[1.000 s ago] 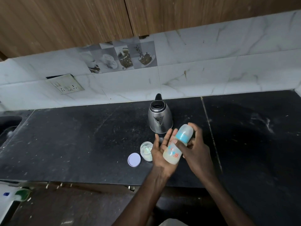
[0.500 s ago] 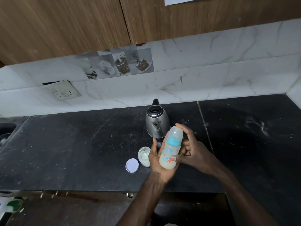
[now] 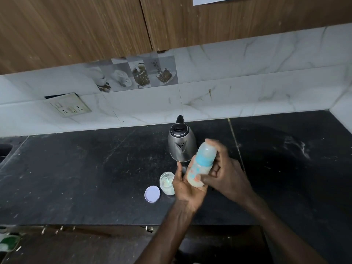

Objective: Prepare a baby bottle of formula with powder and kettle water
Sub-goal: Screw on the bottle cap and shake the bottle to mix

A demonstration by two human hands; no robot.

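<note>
A baby bottle with a blue collar, a clear cap and milky liquid inside sits between my two palms, tilted with its cap up and to the right. My left hand lies flat against its left side with straight fingers. My right hand presses against its right side, thumb across the lower body and fingers behind the cap. Behind the hands on the counter stands a steel kettle. The open powder jar with a scoop inside stands left of my left hand, its white lid beside it.
The black stone counter runs wide to both sides, with a sink edge at the far left. A socket plate sits on the tiled wall. Wooden cabinets hang above. The counter's front edge runs just below my wrists.
The bottle has turned more upright between my palms and its print has rotated, as my hands slid against each other. The view has shifted slightly down and left.
</note>
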